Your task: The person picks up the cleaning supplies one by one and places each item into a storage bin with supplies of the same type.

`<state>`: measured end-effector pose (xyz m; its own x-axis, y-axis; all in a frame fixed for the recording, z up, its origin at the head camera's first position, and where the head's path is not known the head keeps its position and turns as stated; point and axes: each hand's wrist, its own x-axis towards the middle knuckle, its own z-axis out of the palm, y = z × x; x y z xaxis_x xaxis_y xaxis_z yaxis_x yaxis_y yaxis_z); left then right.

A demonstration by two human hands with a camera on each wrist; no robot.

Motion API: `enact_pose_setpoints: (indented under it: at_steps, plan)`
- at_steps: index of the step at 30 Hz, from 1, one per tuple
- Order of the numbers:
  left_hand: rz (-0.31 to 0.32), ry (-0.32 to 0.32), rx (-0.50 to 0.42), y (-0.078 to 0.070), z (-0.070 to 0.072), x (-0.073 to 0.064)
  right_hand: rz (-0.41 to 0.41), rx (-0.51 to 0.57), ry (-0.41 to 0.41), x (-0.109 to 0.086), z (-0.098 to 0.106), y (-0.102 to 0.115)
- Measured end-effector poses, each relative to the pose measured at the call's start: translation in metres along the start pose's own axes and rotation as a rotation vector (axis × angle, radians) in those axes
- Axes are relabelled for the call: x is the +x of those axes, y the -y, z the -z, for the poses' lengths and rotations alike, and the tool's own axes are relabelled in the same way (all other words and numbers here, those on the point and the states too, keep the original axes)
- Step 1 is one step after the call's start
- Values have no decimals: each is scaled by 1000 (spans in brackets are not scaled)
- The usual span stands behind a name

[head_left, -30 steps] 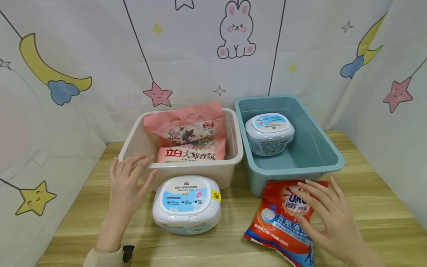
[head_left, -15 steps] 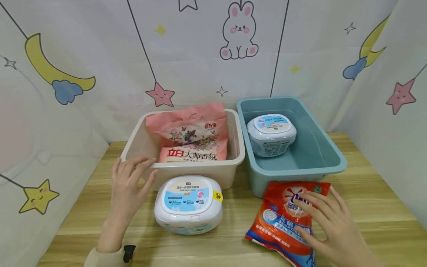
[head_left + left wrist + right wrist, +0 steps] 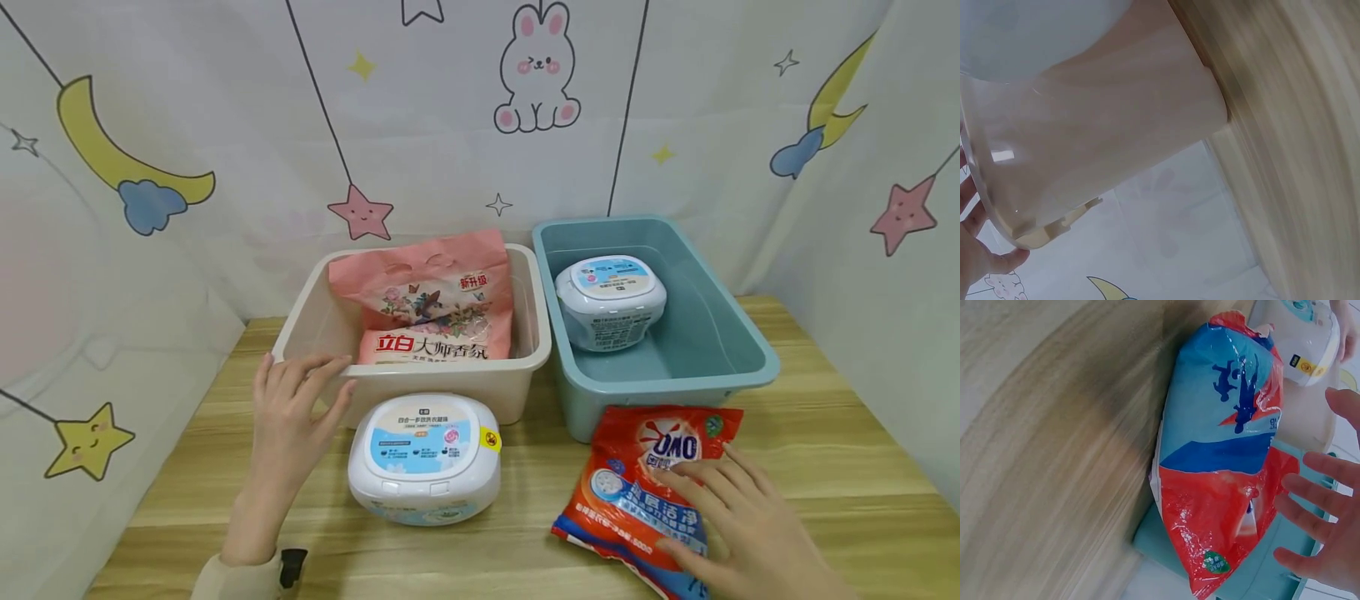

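Note:
A red and blue laundry powder bag [image 3: 637,500] marked OMO lies on the table in front of the teal basin [image 3: 675,387]. My right hand [image 3: 738,521] is over the bag's right side with fingers spread; the right wrist view shows them beside its red end, gripping nothing. My left hand [image 3: 296,417] rests its fingertips on the front left rim of the cream basin [image 3: 442,367]. To the right of that hand stands a white lidded tub [image 3: 423,458] with a blue label. A pink laundry powder bag [image 3: 435,308] leans inside the cream basin.
A second white tub [image 3: 611,304] sits at the left inside the teal basin. Both basins stand side by side on the wooden table [image 3: 517,533]. Behind them hangs a white cloth [image 3: 442,108] printed with stars, moons and a rabbit.
My right hand has drawn back slightly towards me, uncovering more of the OMO lettering. The left hand keeps its place on the rim. The head view shifted a little.

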<state>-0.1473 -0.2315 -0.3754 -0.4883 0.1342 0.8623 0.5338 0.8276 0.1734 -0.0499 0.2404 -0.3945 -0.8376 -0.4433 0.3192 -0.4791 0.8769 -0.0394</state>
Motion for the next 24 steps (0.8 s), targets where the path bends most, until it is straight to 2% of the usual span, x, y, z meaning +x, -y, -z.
enact_pose_setpoints:
  at_steps: [6, 13, 24]
  plan:
    - [-13, -3, 4, 0, -2, 0, -58, 4, 95, -4, -1, 4]
    - [14, -5, 14, -1, -3, 0, -126, 25, 242, -5, -1, 4]
    - [26, -23, 6, -2, -4, 0, -87, -21, 260, -8, -9, 5]
